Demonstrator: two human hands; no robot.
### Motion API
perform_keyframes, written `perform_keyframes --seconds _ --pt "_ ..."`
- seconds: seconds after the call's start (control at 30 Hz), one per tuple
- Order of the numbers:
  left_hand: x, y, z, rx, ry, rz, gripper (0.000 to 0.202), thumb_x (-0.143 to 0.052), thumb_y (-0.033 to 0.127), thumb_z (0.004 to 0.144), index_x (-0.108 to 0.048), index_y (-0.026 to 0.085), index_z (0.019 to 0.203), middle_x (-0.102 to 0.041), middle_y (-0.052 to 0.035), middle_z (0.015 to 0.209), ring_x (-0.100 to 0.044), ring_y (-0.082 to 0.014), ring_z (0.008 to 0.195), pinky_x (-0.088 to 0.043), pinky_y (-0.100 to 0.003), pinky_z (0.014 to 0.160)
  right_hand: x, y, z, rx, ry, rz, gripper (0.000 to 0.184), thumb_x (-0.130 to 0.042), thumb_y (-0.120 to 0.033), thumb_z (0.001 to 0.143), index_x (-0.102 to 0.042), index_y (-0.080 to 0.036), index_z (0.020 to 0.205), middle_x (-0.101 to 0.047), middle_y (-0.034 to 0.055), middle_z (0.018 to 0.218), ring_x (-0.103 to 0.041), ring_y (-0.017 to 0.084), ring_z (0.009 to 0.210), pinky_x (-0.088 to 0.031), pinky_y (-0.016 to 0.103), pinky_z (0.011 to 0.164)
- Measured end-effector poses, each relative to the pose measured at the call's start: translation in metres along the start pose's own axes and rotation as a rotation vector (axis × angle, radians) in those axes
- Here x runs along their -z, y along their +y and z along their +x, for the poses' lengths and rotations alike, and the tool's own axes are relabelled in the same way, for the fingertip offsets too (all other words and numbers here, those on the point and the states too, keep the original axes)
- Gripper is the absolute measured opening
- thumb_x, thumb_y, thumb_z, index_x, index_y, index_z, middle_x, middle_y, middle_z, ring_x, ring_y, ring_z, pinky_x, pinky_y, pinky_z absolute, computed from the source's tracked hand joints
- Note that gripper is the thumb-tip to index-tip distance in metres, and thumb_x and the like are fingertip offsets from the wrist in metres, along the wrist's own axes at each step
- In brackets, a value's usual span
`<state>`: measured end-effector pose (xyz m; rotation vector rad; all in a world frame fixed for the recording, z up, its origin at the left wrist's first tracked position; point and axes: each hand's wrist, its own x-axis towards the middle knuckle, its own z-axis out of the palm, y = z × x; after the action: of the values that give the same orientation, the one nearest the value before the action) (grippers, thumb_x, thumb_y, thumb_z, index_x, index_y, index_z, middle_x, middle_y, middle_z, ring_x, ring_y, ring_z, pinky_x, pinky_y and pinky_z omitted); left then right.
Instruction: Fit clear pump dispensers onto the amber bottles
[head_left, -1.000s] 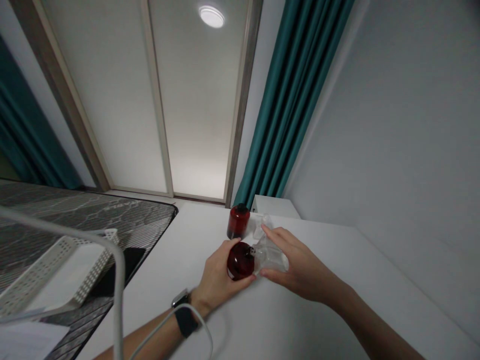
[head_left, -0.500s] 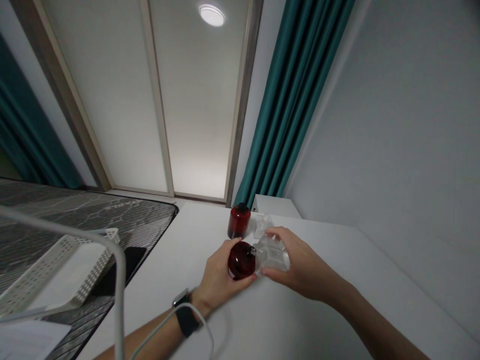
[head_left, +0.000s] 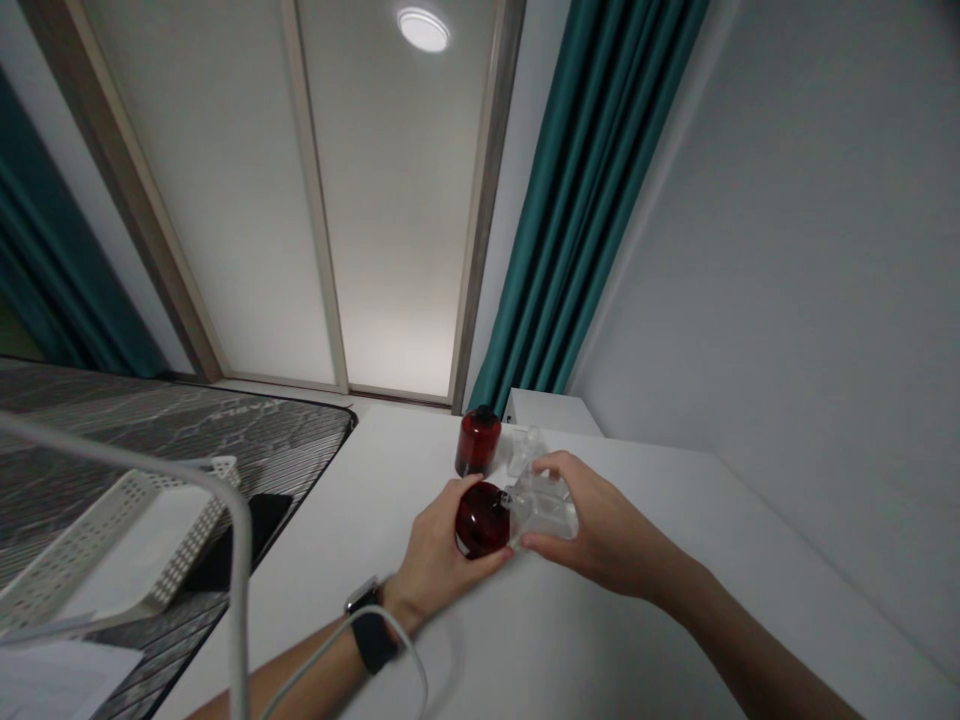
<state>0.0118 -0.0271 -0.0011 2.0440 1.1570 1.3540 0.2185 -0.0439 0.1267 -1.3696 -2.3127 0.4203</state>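
Note:
My left hand [head_left: 442,545] is wrapped around a dark red glossy bottle [head_left: 482,522] that stands on the white table [head_left: 337,560]. In my right hand [head_left: 592,520] is a clear, transparent bottle [head_left: 544,508], tipped on its side with its narrow neck pointing left. Its mouth meets the top of the red bottle; whether liquid passes between them I cannot tell. Just behind stands another red bottle [head_left: 478,442] with a black top. Beside that one is a second clear container [head_left: 527,448], partly hidden behind the bottle in my right hand.
At the left, a white perforated basket [head_left: 120,550] and a black flat object [head_left: 240,540] rest on a grey patterned surface. A white cable [head_left: 241,570] loops across the left foreground. Papers [head_left: 67,680] lie at the lower left. A white box-shaped piece [head_left: 555,412] stands beyond the table's far edge.
Almost nothing differs. My right hand and the clear bottle have shifted very slightly; my left hand keeps its grip on the red bottle.

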Motion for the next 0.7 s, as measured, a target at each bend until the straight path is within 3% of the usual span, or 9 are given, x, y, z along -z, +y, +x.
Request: perform_keyframes --seconds 0.7 --pt "0.0001 0.0030 -0.0007 0.043 -0.001 -0.047 0.070 -0.080 0.030 0.071 -0.045 0.024 0.133 -0.064 -0.0080 0.123 -0.066 -0.0266 0.109 -0.055 -0.041 0.096 0.0034 -0.0001 0.0029 0.024 -0.016 0.006 0.049 -0.076 -0.025 0.075 -0.052 -0.022 0.118 -0.063 0.0103 0.120 -0.062 0.029 0.112 -0.050 0.046 0.095"
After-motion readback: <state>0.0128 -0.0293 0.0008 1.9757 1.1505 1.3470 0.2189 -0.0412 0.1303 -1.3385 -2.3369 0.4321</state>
